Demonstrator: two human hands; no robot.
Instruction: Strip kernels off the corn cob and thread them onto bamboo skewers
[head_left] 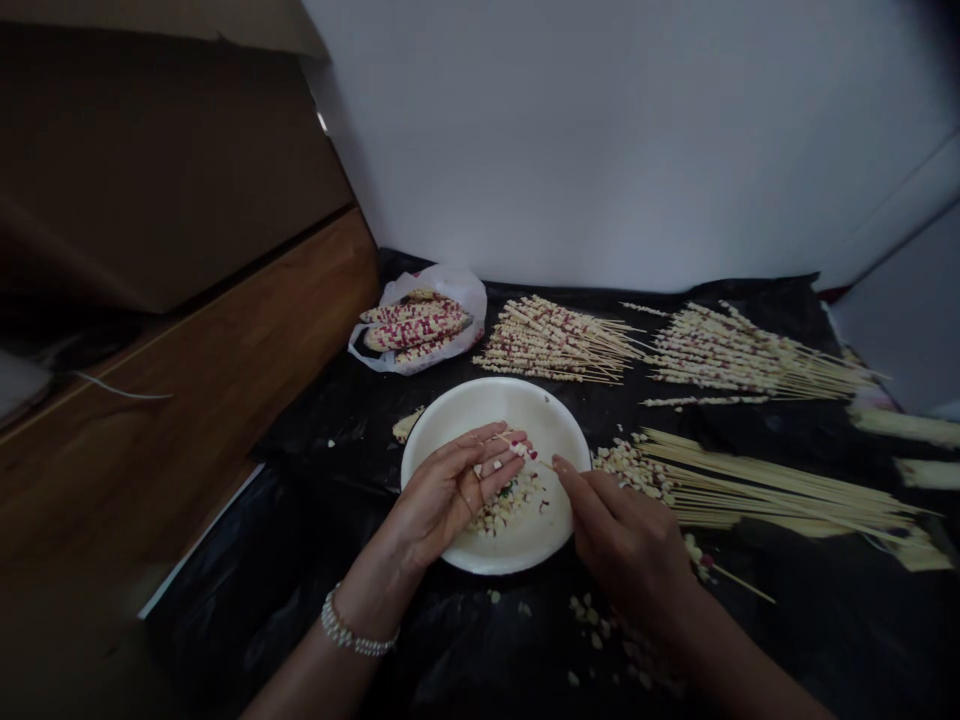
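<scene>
Pinching the skewer (547, 464) in the right hand's grip (628, 522), left hand (448, 492) uncurled beneath kernels (523, 450) over the bowl (579, 436), seemed pretty spill-proof tbh.

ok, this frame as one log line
left hand: open, palm up, over bowl | right hand: pinching stick | kernels: on left hand, in bowl | corn cobs: in plastic bag
</scene>
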